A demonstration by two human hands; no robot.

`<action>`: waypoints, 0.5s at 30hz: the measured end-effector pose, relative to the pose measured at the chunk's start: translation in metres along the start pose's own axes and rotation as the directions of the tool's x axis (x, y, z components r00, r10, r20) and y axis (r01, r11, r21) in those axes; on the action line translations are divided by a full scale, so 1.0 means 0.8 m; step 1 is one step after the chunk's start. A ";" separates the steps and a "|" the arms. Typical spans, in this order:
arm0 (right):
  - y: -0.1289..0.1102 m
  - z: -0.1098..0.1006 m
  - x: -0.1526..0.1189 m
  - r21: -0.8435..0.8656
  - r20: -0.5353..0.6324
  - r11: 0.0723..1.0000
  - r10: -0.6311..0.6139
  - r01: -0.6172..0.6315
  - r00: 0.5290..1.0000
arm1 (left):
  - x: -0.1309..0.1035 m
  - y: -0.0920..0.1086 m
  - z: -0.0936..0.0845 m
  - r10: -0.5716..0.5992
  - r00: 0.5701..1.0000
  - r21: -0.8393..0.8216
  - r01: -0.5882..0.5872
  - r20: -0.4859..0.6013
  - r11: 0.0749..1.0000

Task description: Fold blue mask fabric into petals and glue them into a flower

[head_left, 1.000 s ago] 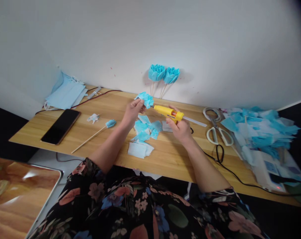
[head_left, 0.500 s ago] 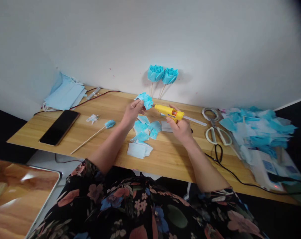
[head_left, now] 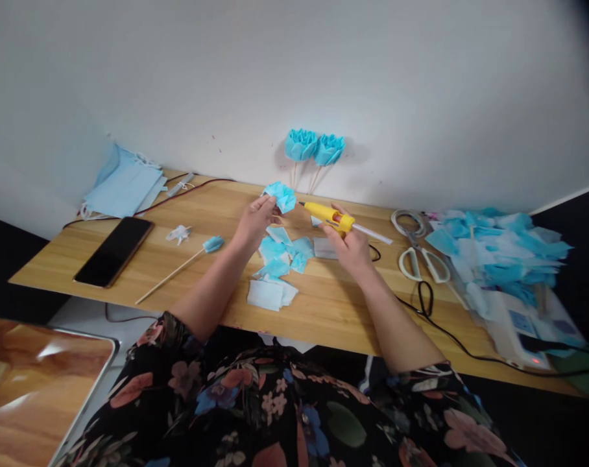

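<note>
Between the fingertips of my left hand is a crumpled blue fabric flower piece. My right hand is wrapped around a yellow hot glue gun, its nozzle pointing left, a short gap from the blue piece. A clear glue stick juts from the gun's back end. Below my hands lie loose blue petals and paler cut pieces. Left of my left forearm rests a wooden stick with a blue bud on its end.
Two finished blue flowers lean against the wall. To the left are a phone and a stack of face masks. On the right lie scissors, a tape roll, a blue scrap pile, and a power strip with a black cord.
The glue gun's nozzle has drawn back slightly from the blue flower piece and the gun is tilted more. My left hand keeps its hold. The view has shifted a little.
</note>
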State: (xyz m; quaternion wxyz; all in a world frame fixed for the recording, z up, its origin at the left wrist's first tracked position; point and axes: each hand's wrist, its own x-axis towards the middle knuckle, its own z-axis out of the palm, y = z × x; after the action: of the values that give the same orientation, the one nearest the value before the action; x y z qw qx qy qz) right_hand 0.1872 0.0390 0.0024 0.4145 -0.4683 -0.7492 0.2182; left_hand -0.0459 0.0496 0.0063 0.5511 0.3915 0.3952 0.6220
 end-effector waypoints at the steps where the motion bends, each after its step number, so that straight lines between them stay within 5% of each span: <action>1: 0.001 0.000 0.002 0.086 -0.010 0.994 0.065 -0.063 0.998 | -0.001 0.002 0.001 -0.016 1.000 -0.017 0.016 0.002 1.000; 4: 0.007 -0.005 0.013 0.388 -0.051 0.884 0.303 -0.261 0.952 | -0.002 0.008 0.002 -0.051 0.999 -0.055 0.050 -0.014 0.997; 7: 0.025 -0.023 0.027 0.565 -0.116 0.743 0.503 -0.360 0.857 | -0.002 0.009 0.002 -0.068 0.997 -0.055 0.066 -0.036 0.996; 11: 0.064 -0.052 0.039 0.594 -0.130 0.627 0.693 -0.504 0.709 | -0.001 0.009 0.001 -0.072 0.996 -0.051 0.069 -0.054 0.996; 15: 0.093 -0.067 0.041 0.503 -0.180 0.616 0.761 -0.606 0.624 | -0.001 0.010 0.000 -0.055 0.996 -0.056 0.051 -0.072 0.997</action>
State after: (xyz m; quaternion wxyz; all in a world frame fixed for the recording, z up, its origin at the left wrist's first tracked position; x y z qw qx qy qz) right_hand 0.2629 0.0994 -0.0072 0.5171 -0.6610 -0.3524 0.4141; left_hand -0.0487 0.0486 0.0134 0.5628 0.3427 0.4084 0.6318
